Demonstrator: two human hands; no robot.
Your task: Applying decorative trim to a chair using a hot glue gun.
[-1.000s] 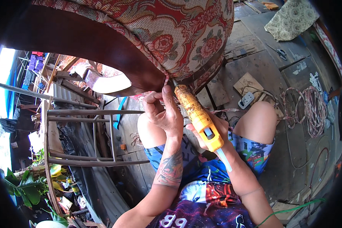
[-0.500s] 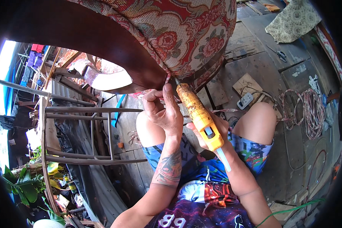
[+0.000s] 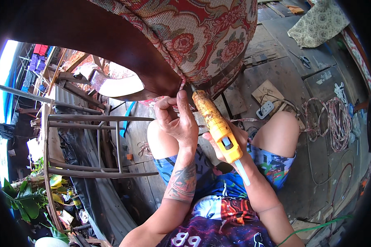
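Observation:
My right hand (image 3: 240,135) is wrapped round the body of a yellow, brown-stained hot glue gun (image 3: 212,117). A pale glue stick (image 3: 242,172) sticks out of its rear end. The gun's nozzle points at the seam between the patterned red and cream upholstery (image 3: 202,49) and the dark wooden frame (image 3: 123,53) of a seat. Left of the nozzle, my left hand (image 3: 178,123) has its fingers curled, the index fingertip up against a thin strip of fabric piping (image 3: 182,82) at that seam. The thumb side and the exact grip are partly hidden.
On the plank floor to the right lie a white power strip (image 3: 266,109), a coil of patterned piping (image 3: 338,123), scissors (image 3: 304,61) and a cloth piece (image 3: 318,24). A dark slatted wooden frame (image 3: 107,118) stands at left. A green cord (image 3: 317,226) runs at lower right.
Almost nothing differs. Both hands and the glue gun keep their places at the seam; the view has shifted very slightly.

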